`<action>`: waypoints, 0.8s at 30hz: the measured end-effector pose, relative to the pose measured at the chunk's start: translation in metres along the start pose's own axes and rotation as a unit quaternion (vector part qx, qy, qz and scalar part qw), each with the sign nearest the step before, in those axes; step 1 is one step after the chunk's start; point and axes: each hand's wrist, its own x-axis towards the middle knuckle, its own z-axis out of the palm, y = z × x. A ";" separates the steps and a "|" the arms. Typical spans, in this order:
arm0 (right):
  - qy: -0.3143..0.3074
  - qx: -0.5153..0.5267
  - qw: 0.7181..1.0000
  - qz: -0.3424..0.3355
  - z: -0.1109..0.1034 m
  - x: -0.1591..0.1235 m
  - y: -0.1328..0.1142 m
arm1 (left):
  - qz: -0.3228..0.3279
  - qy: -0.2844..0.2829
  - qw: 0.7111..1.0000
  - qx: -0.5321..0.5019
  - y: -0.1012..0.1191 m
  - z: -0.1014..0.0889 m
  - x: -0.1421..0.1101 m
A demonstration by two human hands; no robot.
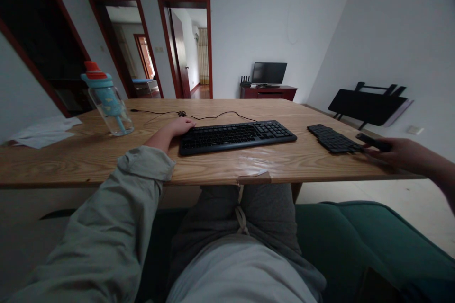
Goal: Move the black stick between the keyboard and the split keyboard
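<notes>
A black keyboard (238,136) lies on the wooden table in front of me. My left hand (180,127) grips its back left corner, fingers pressed together at the edge. To the right of the keyboard, what look like loose black keycaps (332,138) lie close together in rows on the table. My right hand (391,151) is at the near right end of these rows, closed around a dark, elongated object (374,142) with a greyish tip. Its exact kind is hard to make out.
A thin black cable (213,117) runs behind the keyboard. At the left stand a clear bottle (113,109) with an orange and blue lid and some white paper (46,131). Brown tape (254,178) covers part of the table's front edge. A folded black table (369,106) leans beyond the right side.
</notes>
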 end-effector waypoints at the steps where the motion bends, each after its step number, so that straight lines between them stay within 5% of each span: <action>1: -0.007 0.003 1.000 0.010 -0.001 0.000 0.001 | -0.001 0.001 1.000 -0.002 0.001 0.000 -0.001; 9: -0.056 0.002 0.996 0.065 -0.005 -0.005 -0.009 | 0.003 -0.008 1.000 -0.007 0.000 0.000 -0.001; 15: 0.000 0.051 0.998 0.039 -0.011 0.007 -0.009 | 0.018 -0.006 1.000 -0.001 -0.005 0.000 0.002; 24: -0.055 0.166 0.974 0.141 -0.022 -0.002 -0.040 | 0.019 -0.001 1.000 -0.003 -0.008 0.001 0.005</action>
